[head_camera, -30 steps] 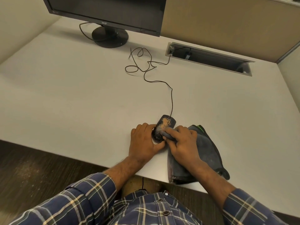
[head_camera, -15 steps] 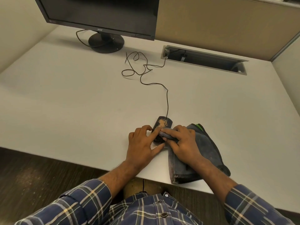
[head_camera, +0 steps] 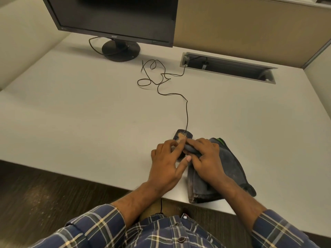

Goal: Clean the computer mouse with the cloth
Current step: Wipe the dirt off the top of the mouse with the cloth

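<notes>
A small pale logo sits at the middle of the lower bezel of the black monitor (head_camera: 114, 17); it is too small to read with certainty. The top of the screen is cut off by the frame edge.

The computer mouse (head_camera: 182, 136) lies on the white tabletop (head_camera: 71, 113) near its front edge, a black rounded shape with a patch of orange-tan grit on its top. Only its far end shows; the rest is hidden under the 2 hands. The left hand (head_camera: 165, 163) holds the mouse from the left, its fingers (head_camera: 174, 145) bent over the body and the thumb stretched toward the cloth. The right hand (head_camera: 206, 158) has its fingers (head_camera: 194, 142) curled round a bunched fold of the cloth (head_camera: 231, 169), pressing it on the mouse's right side, just beside the grit.

The cloth is dark grey, soft and rumpled, with a green tag at its far corner and a brownish hem that overhangs the tabletop edge. A thin black cable (head_camera: 187, 111) runs from the mouse in loose loops to a metal-framed cable slot (head_camera: 229, 68); what lies inside is too dark to make out. Both sleeves are blue plaid.
</notes>
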Motion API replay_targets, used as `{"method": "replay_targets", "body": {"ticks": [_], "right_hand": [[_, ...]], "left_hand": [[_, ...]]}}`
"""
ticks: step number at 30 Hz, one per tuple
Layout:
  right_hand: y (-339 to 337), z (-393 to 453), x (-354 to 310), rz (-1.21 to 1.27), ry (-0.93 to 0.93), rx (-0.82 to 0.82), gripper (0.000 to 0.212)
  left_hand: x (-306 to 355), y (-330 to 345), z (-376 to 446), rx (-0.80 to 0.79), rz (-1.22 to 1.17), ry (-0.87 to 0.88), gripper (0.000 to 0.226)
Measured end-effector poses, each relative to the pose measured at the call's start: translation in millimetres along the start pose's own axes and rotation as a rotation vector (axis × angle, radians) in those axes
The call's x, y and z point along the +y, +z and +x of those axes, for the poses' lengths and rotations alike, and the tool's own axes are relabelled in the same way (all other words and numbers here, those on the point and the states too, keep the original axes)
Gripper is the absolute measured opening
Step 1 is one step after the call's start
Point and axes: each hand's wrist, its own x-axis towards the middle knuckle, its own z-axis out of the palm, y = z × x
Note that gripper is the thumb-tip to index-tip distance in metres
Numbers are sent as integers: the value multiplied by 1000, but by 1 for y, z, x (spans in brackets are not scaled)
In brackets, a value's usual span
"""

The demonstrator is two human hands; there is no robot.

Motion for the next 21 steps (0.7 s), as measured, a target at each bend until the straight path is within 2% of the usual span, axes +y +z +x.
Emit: {"method": "replay_targets", "body": {"ticks": [4, 7, 15, 18, 21], "right_hand": [[-5, -3, -1, 132, 149, 5, 61], [-10, -6, 2, 159, 122, -19, 59], [-18, -12, 3, 195, 80, -94, 57], [-23, -11, 10, 166, 115, -87, 57], [-26, -9, 12, 95, 79, -40, 48]], "left_hand": [[11, 1, 3, 14, 69, -15, 46], [11, -4, 9, -1, 157, 29, 44], [14, -12, 25, -92, 102, 132, 43], [3, -18, 22, -14, 85, 138, 49], [-19, -20, 21, 72, 77, 27, 55]]}}
